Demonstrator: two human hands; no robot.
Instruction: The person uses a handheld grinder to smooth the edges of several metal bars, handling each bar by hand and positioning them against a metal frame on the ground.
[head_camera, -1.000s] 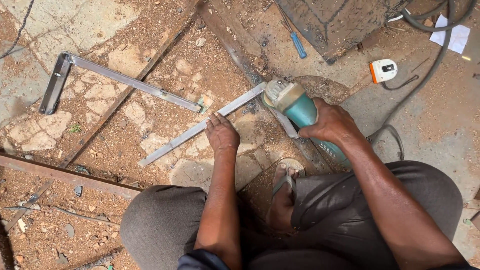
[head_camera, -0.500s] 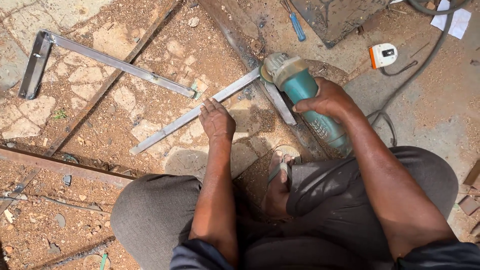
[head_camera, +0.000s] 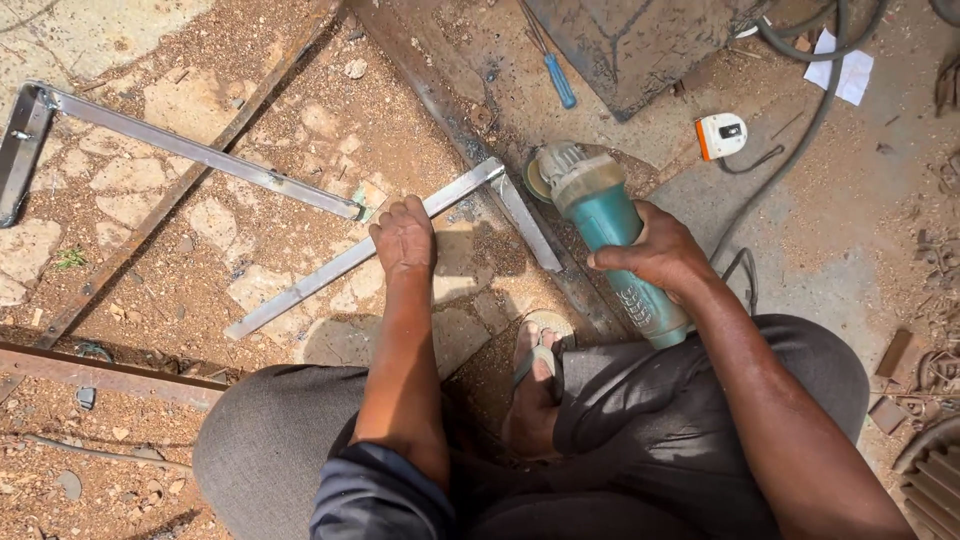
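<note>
Pressing my left hand (head_camera: 403, 236) flat on the steel bar (head_camera: 330, 275), I should hold it steady while my right hand (head_camera: 655, 250) grips the angle grinder (head_camera: 610, 235) just beside its corner.

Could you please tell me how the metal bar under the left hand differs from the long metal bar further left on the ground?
The metal bar under the left hand is pinned down by it; the long metal bar lies untouched. The held bar joins a short piece at a corner beside the angle grinder, held by the right hand; the long bar ends at a dark bracket. Both are flat, grey and on gravel.
</note>
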